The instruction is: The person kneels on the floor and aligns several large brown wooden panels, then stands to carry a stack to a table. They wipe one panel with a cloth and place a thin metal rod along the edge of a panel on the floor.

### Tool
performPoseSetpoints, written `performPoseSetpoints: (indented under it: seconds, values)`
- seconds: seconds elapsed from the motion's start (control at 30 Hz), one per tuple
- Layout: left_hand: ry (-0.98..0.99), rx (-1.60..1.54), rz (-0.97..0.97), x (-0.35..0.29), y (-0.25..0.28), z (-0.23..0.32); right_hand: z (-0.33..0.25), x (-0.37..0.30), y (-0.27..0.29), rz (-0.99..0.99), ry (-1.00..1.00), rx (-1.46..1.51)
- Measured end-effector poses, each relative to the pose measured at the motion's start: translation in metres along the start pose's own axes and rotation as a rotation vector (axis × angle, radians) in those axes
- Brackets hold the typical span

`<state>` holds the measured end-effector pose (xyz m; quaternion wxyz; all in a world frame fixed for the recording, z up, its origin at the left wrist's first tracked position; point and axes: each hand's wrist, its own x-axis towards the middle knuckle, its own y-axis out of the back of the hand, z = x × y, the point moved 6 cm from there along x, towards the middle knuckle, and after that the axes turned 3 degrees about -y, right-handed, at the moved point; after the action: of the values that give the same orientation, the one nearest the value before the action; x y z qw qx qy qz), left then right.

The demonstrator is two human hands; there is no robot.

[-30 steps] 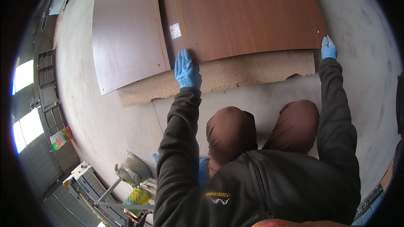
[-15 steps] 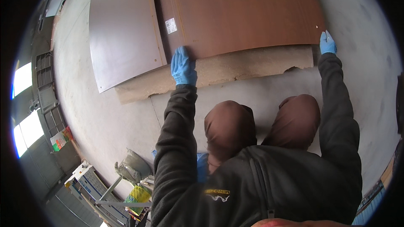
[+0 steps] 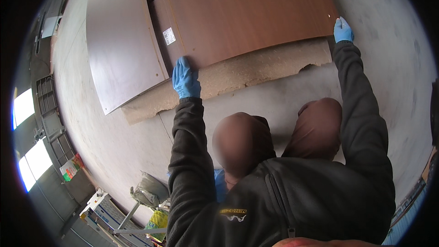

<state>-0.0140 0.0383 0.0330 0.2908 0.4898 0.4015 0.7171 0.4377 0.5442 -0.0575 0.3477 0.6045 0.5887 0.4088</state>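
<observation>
A large brown panel with a white label lies flat in front of me. My left hand, in a blue glove, rests at its near left corner with the fingers stretched out and close together; its thumb is hidden. At the near right corner, my right hand, also gloved in blue, is closed on the panel's edge. Left of the brown panel, a grey sheet lies at a slight angle. Under both, a torn brown cardboard sheet sticks out toward my knees.
Pale concrete floor surrounds the panels. At the lower left are a grey bag, a yellow-green bag and a white and blue case. Dark metal racks stand along the left wall.
The whole view has tilted and shifted, so the panels appear farther left. Both hands keep their places at the brown panel's near corners.
</observation>
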Motion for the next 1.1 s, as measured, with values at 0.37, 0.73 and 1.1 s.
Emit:
performPoseSetpoints:
  seconds: [0.37, 0.73, 1.1]
  values:
    - [-0.005, 0.007, 0.013, 0.012, -0.002, -0.006, -0.014, 0.008, -0.002, -0.020, 0.030, -0.044]
    - [0.031, -0.072, -0.033, 0.011, -0.003, -0.004, -0.016, -0.001, 0.003, 0.011, 0.020, -0.024]
    - [0.032, -0.038, -0.008, 0.006, -0.005, -0.004, -0.012, -0.002, 0.004, 0.039, 0.010, -0.036]
